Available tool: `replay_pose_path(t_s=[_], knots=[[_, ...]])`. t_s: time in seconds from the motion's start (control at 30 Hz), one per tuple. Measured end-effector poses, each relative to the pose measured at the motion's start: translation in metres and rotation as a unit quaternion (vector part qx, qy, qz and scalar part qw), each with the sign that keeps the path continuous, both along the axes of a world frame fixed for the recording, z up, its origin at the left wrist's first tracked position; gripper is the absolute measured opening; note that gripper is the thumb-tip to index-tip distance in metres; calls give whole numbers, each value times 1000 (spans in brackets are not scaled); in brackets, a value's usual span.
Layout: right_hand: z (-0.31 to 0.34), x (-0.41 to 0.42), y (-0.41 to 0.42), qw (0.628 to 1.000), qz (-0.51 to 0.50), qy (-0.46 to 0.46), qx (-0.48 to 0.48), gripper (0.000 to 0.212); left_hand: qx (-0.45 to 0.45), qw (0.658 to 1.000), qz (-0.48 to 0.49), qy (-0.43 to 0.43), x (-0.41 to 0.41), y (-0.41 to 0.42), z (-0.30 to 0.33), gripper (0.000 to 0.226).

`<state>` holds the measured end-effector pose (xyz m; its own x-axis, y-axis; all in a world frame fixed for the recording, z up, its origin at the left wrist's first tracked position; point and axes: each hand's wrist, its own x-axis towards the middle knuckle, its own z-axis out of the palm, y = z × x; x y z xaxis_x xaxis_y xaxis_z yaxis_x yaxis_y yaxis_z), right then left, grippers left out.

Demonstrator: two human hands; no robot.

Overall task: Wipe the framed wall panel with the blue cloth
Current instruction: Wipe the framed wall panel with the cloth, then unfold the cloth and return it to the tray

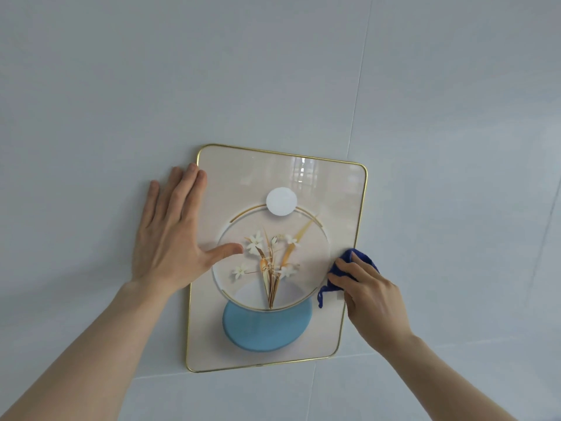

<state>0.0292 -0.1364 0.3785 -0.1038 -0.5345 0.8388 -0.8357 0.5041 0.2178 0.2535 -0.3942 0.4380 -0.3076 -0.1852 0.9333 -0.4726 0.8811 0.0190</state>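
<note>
Blue cloth (353, 270) sits bunched under our right hand (372, 297), whose fingers (349, 268) curl over it and press it to the panel (273, 180) at the right edge, about halfway up. Nearly all the glossy face lies leftward of those fingertips; the panel's long axis runs up and down, tilted a little against the wall (303, 71). Our left hand (173, 235) is spread flat and wide, holding nothing — its fingers (182, 196) straddle the gold frame on the left side, thumb reaching in toward the printed flowers, bracing the panel, we judge.

The right hand is the one on the cloth, so the coming stroke is its own: we judge a sweep leftward across the face, or up and down along the long axis. Room is open above and below the cloth; leftward the sweep would meet the bracing thumb. Beyond the fingertips to the right — only bare wall, so overrunning the frame costs little
</note>
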Motion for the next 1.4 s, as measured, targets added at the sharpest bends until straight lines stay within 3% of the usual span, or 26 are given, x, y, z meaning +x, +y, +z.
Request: replay_pose_path(t_s=[0.1,0.2,0.4,0.5,0.7,0.77,0.87,0.93,1.0,1.03,1.23,1.4], knots=[[-3,10,12,989,-37,-133,57,31,4,1000,-17,11,6,14,-9,122],[-3,25,25,954,-57,-280,89,35,10,998,-51,28,15,31,-24,109],[2,60,33,862,15,-507,10,30,141,978,-156,12,31,77,-47,80],[13,83,30,813,87,-576,1,25,232,943,-239,-7,34,100,-55,69],[30,129,23,706,184,-684,1,37,341,851,-370,-151,39,132,-61,72],[35,141,26,676,212,-706,1,36,361,827,-394,-175,46,139,-61,61],[38,153,32,636,257,-727,20,35,370,832,-390,-138,57,146,-58,36],[37,156,38,601,295,-742,40,56,361,850,-370,-104,62,147,-54,26],[36,157,45,566,336,-751,57,60,356,864,-350,-71,67,144,-49,20],[37,158,49,568,351,-741,72,54,355,869,-340,-56,69,142,-46,18],[46,152,59,705,300,-642,26,22,361,875,-317,-47,85,130,-32,18],[56,142,68,754,259,-604,14,13,375,873,-305,-64,96,125,-22,24]])
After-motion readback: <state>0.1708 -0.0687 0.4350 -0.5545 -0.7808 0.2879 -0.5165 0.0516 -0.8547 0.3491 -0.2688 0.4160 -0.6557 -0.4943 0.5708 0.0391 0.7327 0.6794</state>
